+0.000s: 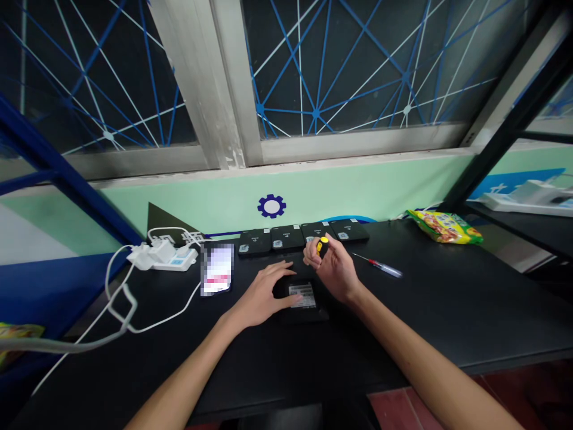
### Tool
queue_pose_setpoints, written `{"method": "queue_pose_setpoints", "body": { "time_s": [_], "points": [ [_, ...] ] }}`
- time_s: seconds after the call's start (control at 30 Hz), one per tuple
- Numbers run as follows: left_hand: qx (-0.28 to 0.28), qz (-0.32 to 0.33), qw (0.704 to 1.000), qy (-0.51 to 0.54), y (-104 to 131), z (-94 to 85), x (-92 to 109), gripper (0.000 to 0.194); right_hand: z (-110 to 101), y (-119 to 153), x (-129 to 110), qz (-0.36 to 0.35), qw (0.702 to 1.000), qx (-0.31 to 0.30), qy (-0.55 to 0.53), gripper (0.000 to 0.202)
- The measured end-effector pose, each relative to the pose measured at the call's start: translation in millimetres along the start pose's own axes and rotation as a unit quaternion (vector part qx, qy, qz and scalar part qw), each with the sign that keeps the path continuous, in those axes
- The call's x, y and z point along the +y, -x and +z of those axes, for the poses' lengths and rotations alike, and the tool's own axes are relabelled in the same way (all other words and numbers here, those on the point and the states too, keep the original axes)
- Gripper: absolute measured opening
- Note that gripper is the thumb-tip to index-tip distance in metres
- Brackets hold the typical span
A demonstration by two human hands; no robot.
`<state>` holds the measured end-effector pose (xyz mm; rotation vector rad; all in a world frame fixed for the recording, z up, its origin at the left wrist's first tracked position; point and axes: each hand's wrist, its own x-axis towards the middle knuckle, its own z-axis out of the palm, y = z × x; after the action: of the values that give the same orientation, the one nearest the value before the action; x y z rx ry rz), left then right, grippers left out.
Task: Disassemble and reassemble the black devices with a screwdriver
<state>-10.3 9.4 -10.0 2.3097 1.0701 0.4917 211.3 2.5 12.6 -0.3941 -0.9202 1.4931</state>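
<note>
A small black box with a white label (302, 297) lies flat on the black table (447, 310) in front of me. My left hand (267, 292) rests flat on its left part, fingers spread. My right hand (332, 266) is closed around a screwdriver with a yellow and black handle (322, 246), held upright over the box's far edge. Its tip is hidden behind my fingers.
Several similar black boxes (304, 235) sit in a row by the wall. A phone (217, 269) lies to the left, beside a white power strip (163, 257) with cables. A second screwdriver (378, 265) and a snack bag (444, 227) lie to the right.
</note>
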Motion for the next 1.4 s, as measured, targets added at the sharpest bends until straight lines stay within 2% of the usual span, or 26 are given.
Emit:
{"method": "queue_pose_setpoints", "body": {
  "time_s": [0.1, 0.3, 0.53, 0.63, 0.8, 1.1, 1.27, 1.4],
  "points": [
    [0.001, 0.002, 1.000, -0.001, -0.3, -0.4, 1.5, 0.055, 0.7, 0.4, -0.8, 0.005, 1.000, 0.004, 0.008, 0.048],
    [0.004, 0.007, 1.000, -0.005, -0.3, -0.3, 1.0, 0.053, 2.0, 1.0, -3.3, 0.001, 0.999, 0.004, -0.045, 0.025],
    [0.008, 0.008, 1.000, 0.001, 0.1, 0.4, 0.6, 0.054, 0.3, 0.3, -0.6, 0.009, 0.999, 0.011, 0.032, 0.053],
    [0.012, 0.017, 1.000, 0.000, -0.1, 0.5, 0.8, 0.053, 2.3, 1.7, -1.9, 0.010, 1.000, 0.015, 0.019, 0.050],
    [0.012, 0.019, 1.000, -0.005, -0.1, 0.0, 1.8, 0.051, 3.7, 1.8, -3.9, 0.001, 0.999, 0.001, -0.033, 0.029],
    [0.015, 0.017, 1.000, -0.003, 0.4, 1.3, 0.5, 0.051, 1.5, 1.1, 0.1, -0.003, 0.999, 0.004, 0.041, 0.051],
    [0.035, 0.009, 0.999, 0.012, 1.7, 2.5, 2.3, 0.058, 2.9, 0.9, -1.9, -0.008, 0.999, 0.005, 0.039, 0.050],
    [0.059, 0.036, 0.997, 0.031, 1.1, 3.1, 7.5, 0.049, 4.8, -0.5, -7.6, -0.005, 1.000, 0.014, 0.013, 0.050]
  ]
}}
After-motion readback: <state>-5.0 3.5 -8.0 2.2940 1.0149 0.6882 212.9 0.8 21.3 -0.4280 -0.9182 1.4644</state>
